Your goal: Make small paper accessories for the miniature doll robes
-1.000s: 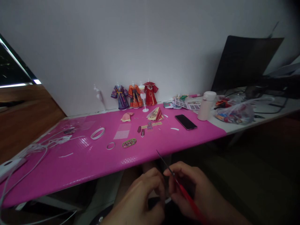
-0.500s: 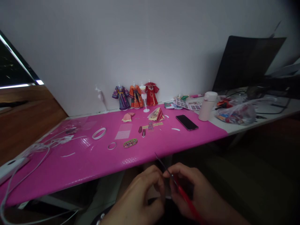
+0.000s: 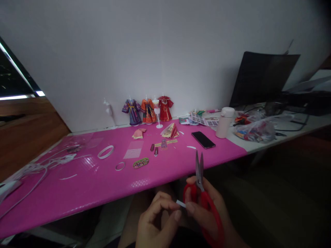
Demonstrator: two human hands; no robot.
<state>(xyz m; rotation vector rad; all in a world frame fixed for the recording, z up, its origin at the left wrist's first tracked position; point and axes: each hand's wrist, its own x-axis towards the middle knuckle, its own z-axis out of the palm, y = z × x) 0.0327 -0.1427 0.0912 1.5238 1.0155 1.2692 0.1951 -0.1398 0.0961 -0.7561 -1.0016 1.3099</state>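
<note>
My right hand (image 3: pixel 207 217) grips red-handled scissors (image 3: pixel 204 196), blades pointing up and slightly apart, below the front edge of the pink table (image 3: pixel 108 182). My left hand (image 3: pixel 155 220) sits just to its left, thumb and fingers pinched on a small white strip (image 3: pixel 181 204) held between both hands. On the table lie a tape ring (image 3: pixel 106 152), a smaller ring (image 3: pixel 120 166), a patterned oval piece (image 3: pixel 141 162) and folded paper pieces (image 3: pixel 170 131).
Three miniature paper robes (image 3: pixel 147 110) on stands line the wall. A black phone (image 3: pixel 203 139), a white bottle (image 3: pixel 223 122), a plastic bag (image 3: pixel 254 130) and a dark monitor (image 3: pixel 261 79) stand to the right. White cables (image 3: pixel 38 168) lie at the left.
The scissors swung from tilted left to pointing upright, handles now in full view. My left hand drew slightly away, and a white strip now shows between the two hands.
</note>
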